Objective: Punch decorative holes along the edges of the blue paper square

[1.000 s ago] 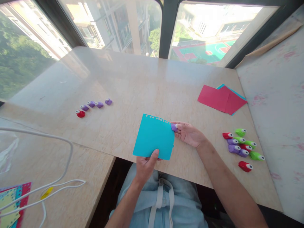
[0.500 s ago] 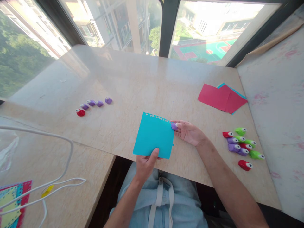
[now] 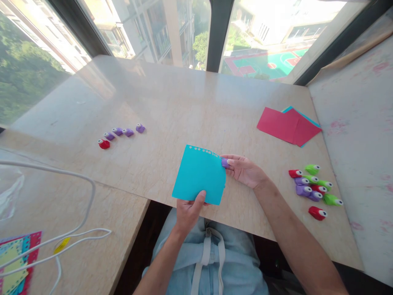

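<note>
My left hand (image 3: 189, 211) grips the lower edge of a blue sheet of paper (image 3: 198, 176), thumb on top and fingers beneath. A row of small punched shapes runs along the sheet's far edge. At its upper right corner, my right hand (image 3: 244, 170) is closed on a purple craft punch (image 3: 225, 163), with the thumb on its white button. The punch sits against the paper's right edge; how far the paper goes into its slot is hidden.
Purple punches (image 3: 128, 132) and a red punch (image 3: 104, 144) stand at left. Several more, including a green punch (image 3: 333, 200), cluster at right below red paper sheets (image 3: 278, 123). A white cable (image 3: 87, 205) crosses the left side near punched coloured papers (image 3: 30, 254).
The blue sheet's right side now bows slightly near the purple punch. Both hands keep nearly the same place and hold.
</note>
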### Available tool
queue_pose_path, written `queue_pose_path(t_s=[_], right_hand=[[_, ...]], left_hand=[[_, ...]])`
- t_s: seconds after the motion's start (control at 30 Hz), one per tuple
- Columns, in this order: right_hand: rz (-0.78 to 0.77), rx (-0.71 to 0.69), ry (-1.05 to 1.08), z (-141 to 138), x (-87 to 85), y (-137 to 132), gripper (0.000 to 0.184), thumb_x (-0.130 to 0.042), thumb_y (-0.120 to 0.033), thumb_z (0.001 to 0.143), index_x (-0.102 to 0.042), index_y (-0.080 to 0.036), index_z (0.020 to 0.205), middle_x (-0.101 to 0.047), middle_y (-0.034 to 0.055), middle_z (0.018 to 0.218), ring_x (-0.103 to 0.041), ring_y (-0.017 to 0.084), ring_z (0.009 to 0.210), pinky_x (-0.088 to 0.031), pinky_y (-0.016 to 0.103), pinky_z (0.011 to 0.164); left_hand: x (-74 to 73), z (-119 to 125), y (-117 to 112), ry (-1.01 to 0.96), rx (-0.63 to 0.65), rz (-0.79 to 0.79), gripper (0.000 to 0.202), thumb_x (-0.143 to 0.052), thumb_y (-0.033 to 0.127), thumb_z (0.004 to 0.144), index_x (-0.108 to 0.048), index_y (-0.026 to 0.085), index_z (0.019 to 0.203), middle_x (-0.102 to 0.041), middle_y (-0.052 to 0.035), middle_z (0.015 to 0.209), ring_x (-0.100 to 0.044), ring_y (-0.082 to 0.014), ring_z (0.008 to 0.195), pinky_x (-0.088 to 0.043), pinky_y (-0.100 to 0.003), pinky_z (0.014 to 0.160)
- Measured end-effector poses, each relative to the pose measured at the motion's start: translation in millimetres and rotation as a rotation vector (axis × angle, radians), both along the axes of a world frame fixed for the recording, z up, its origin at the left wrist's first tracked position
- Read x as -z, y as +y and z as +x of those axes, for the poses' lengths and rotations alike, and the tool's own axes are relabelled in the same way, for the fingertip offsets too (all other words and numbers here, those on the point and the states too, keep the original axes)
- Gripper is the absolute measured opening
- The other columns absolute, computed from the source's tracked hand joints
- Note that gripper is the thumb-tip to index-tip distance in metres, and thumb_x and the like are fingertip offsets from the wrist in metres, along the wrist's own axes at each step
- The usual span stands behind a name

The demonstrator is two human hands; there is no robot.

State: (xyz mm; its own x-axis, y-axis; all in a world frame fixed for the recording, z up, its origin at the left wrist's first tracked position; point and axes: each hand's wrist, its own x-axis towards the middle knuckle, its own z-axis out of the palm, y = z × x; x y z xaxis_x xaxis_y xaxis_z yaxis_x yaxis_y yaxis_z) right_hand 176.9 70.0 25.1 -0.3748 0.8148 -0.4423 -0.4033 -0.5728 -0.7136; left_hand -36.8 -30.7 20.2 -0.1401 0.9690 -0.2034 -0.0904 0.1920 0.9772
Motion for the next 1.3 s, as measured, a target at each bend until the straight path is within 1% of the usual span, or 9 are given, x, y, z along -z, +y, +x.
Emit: queue_pose_path(t_s=[0.13,0.3,0.6,0.77,0.87,1.07,1.13,1.2,1.3], right_hand=[[0.0,-0.002,-0.008,-1,0.2,0,0.029,-0.083,-0.026,0.072,-0.077,-0.02,0.099,-0.078,0.0034,0.095,-0.073,0.014,0.083,-0.059,0.024,0.08],[0.009,-0.02,-0.016,-2,-1.0,0,0.03,-0.085,-0.027,0.07,-0.077,-0.02,0.098,-0.079,0.0032,0.094,-0.073,0.014,0.081,-0.059,0.023,0.079],[0.02,-0.008,-0.037,-3,-0.4,-1,0.032,-0.087,-0.028,0.069,-0.077,-0.019,0.098,-0.078,0.0036,0.094,-0.072,0.013,0.081,-0.058,0.022,0.078],[-0.008,0.015,-0.027,-1,0.9,0,0.032,-0.086,-0.025,0.069,-0.077,-0.018,0.098,-0.078,0.0043,0.093,-0.071,0.012,0.079,-0.058,0.02,0.075],[-0.013,0.012,-0.037,0,1.4,1,0.031,-0.085,-0.023,0.07,-0.076,-0.017,0.099,-0.078,0.005,0.094,-0.071,0.013,0.079,-0.057,0.021,0.075],[-0.016,0.018,-0.029,0,0.8,2,0.03,-0.083,-0.023,0.07,-0.076,-0.018,0.099,-0.077,0.0043,0.094,-0.071,0.013,0.078,-0.057,0.021,0.074],[-0.014,0.031,-0.021,1,1.3,2,0.029,-0.082,-0.024,0.071,-0.076,-0.018,0.099,-0.077,0.0034,0.093,-0.071,0.012,0.078,-0.058,0.019,0.073],[-0.012,0.048,-0.02,3,2.7,2,0.027,-0.08,-0.024,0.073,-0.076,-0.019,0.099,-0.077,0.0028,0.092,-0.07,0.012,0.077,-0.058,0.019,0.073],[-0.013,0.041,-0.002,7,5.8,3,0.029,-0.078,-0.025,0.073,-0.076,-0.02,0.102,-0.077,0.0026,0.093,-0.07,0.013,0.078,-0.058,0.019,0.075]], left_hand=[[-3.7,0,1,0.024,-0.003,-0.013,0.04,-0.073,0.054,0.075,-0.072,0.014,0.083,-0.076,-0.0078,0.076,-0.073,-0.0231,0.061,-0.063,-0.03,0.056],[-7.2,0,2,0.014,-0.009,0.0,0.035,-0.073,0.049,0.076,-0.071,0.015,0.082,-0.077,-0.0089,0.083,-0.073,-0.0231,0.062,-0.063,-0.031,0.055],[-7.8,1,2,0.026,-0.006,0.002,0.036,-0.073,0.051,0.075,-0.072,0.015,0.079,-0.076,-0.0073,0.074,-0.072,-0.0223,0.059,-0.063,-0.03,0.055],[-8.1,1,2,0.019,-0.023,0.008,0.036,-0.074,0.051,0.074,-0.071,0.017,0.086,-0.077,-0.0067,0.077,-0.072,-0.0231,0.061,-0.064,-0.031,0.055],[-6.7,1,2,0.029,-0.012,0.002,0.039,-0.073,0.053,0.075,-0.072,0.016,0.086,-0.077,-0.0069,0.077,-0.073,-0.0241,0.063,-0.064,-0.032,0.056],[-6.0,2,2,0.026,-0.018,0.01,0.04,-0.074,0.053,0.074,-0.073,0.016,0.089,-0.077,-0.008,0.08,-0.075,-0.0267,0.072,-0.065,-0.032,0.058],[-7.6,2,2,0.018,-0.006,0.007,0.038,-0.074,0.052,0.075,-0.073,0.015,0.085,-0.076,-0.0078,0.076,-0.074,-0.0259,0.067,-0.064,-0.033,0.057],[-9.5,2,2,0.017,0.011,-0.008,0.037,-0.073,0.053,0.075,-0.072,0.015,0.075,-0.075,-0.0077,0.07,-0.073,-0.0247,0.06,-0.064,-0.033,0.056],[-11.6,2,2,0.043,0.034,-0.03,0.041,-0.071,0.055,0.075,-0.069,0.017,0.062,-0.074,-0.0079,0.064,-0.073,-0.0244,0.058,-0.063,-0.032,0.056]])
